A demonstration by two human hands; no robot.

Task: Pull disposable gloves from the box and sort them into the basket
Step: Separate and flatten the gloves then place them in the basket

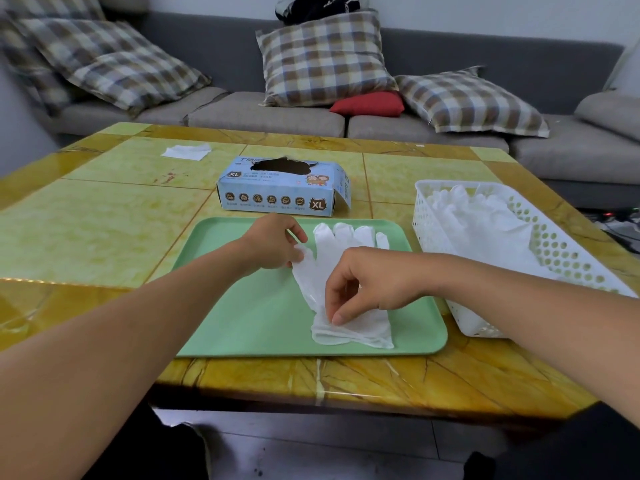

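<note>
A white glove (341, 289) lies flat on the green tray (263, 317) at the counter's (104, 230) near edge, cuff nearest, its 4 fingertips pointing away. The right hand (372, 282) presses its curled fingers (337, 318) onto the cuff. The left hand (273, 242) pinches the glove's thumb with its fingers (298, 252). Along the right edge stands the white basket (554, 251), holding more white gloves (478, 216). Beyond the tray sits the blue glove box (282, 188), its top torn open. A white tissue (187, 151) lies near the far left corner.
</note>
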